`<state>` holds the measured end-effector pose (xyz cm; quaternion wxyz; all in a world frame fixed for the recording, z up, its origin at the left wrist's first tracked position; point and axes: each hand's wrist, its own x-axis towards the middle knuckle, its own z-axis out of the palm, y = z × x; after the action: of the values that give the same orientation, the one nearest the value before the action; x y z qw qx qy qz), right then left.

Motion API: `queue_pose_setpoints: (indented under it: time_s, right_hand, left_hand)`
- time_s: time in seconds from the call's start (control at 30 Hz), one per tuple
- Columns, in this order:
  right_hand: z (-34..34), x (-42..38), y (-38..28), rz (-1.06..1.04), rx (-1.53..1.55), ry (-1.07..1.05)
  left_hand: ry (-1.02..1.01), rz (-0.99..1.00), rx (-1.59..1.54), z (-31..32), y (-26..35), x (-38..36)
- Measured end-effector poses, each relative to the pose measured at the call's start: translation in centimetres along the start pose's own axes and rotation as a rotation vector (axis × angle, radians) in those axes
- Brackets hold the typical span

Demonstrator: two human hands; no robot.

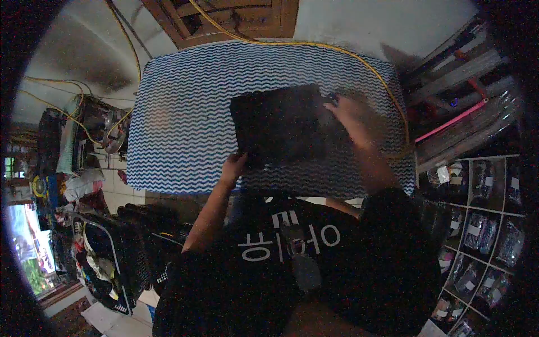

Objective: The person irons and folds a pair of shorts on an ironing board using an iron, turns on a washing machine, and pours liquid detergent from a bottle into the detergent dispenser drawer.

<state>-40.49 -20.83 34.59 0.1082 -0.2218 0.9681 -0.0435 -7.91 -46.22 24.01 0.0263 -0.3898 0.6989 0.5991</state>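
A black, flat, roughly rectangular piece (281, 126) lies over the table, and it looks like folded fabric, though the dim light hides its detail. At its lower left corner my left hand (234, 165) is closed on the edge. My right hand (343, 109) is beside its upper right side, fingers closed around something small and dark that I cannot make out. Beneath is a tabletop with a blue and white zigzag cover (185, 112).
A yellow cable (337, 48) runs along the table's far edge and down its right side. Shelves (463, 224) with plastic-wrapped packets stand at the right. Black crates (106, 247) sit at the lower left. A fan (115, 140) is left of the table.
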Motion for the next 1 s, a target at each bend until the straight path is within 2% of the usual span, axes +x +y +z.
queue_pose_setpoints:
  time_s: [0.07, 0.13, 0.17, 0.27, 0.33, 0.4, 0.43, 0.47, 0.53, 0.57, 0.6, 0.63, 0.67, 0.73, 0.8, 0.87, 0.93, 0.97, 1.0]
  right_hand:
    - [-3.8, -3.1, 0.8, -0.01, -0.138, 0.074]
    - [-1.1, -2.5, 4.1, 0.116, -0.132, 0.184]
    - [-0.1, -2.5, 5.1, 0.183, -0.132, 0.24]
    - [-0.1, -5.9, 3.3, 0.012, -0.385, 0.546]
    - [2.0, -8.1, 0.6, 0.077, -0.083, 0.408]
    - [5.4, -10.0, -1.4, 0.233, 0.238, 0.037]
    - [8.0, -11.1, -2.0, 0.285, 0.328, -0.04]
    - [11.2, -12.0, -2.1, 0.288, 0.369, -0.032]
    - [19.0, -12.7, -0.7, 0.154, 0.302, 0.229]
    - [17.7, -14.6, -2.5, 0.273, 0.353, 0.172]
    - [13.8, -16.7, -3.4, 0.205, 0.559, -0.023]
    - [13.9, -18.3, -3.7, 0.131, 0.755, -0.036]
    - [13.8, -20.0, -4.0, 0.06, 0.953, -0.064]
    - [11.0, -25.3, -6.0, 0.299, 1.035, -0.126]
    - [6.2, -31.5, -7.7, 0.57, 1.118, -0.301]
    - [8.2, -35.9, -6.8, 0.469, 1.343, -0.233]
    - [7.6, -41.4, -5.5, 0.4, 1.41, -0.265]
    - [6.7, -44.2, -4.8, 0.363, 1.401, -0.311]
    - [6.0, -46.7, -4.2, 0.428, 1.421, -0.244]
  left_hand:
    - [-0.022, 0.019, -0.117, 0.2, 1.2, -1.4]
    - [-0.009, 0.061, -0.19, 0.7, 2.6, -1.7]
    - [-0.004, 0.079, -0.123, 0.7, 1.7, -0.7]
    - [0.017, 0.141, 0.117, 0.5, -0.9, 2.0]
    - [0.049, 0.192, 0.333, 0.4, -0.2, 1.5]
    - [-0.019, 0.422, 0.295, 0.0, -2.9, 3.1]
    - [-0.033, 0.45, 0.222, -0.1, -3.3, 3.3]
    - [-0.049, 0.477, 0.15, -0.3, -3.5, 3.3]
    - [-0.054, 0.348, -0.08, -0.7, -2.7, 1.4]
    - [-0.089, 0.378, -0.032, -2.0, -2.7, 0.8]
    - [-0.14, 0.413, 0.019, -3.2, -2.4, -0.2]
    - [-0.157, 0.158, 0.004, -4.0, 3.2, -7.2]
    - [-0.236, 0.172, -0.052, -5.3, 2.6, -7.5]
    - [-0.363, 0.146, -0.116, -7.8, 2.9, -9.2]
    - [-0.376, 0.102, -0.036, -8.7, 6.1, -12.5]
    - [-0.325, 0.147, 0.075, -8.6, 9.3, -16.3]
    - [-0.484, 0.308, 0.205, -7.4, 10.9, -17.5]
    - [-0.541, 0.273, 0.136, -6.0, 11.9, -19.0]
    - [-0.596, 0.233, 0.068, -4.2, 14.0, -21.7]
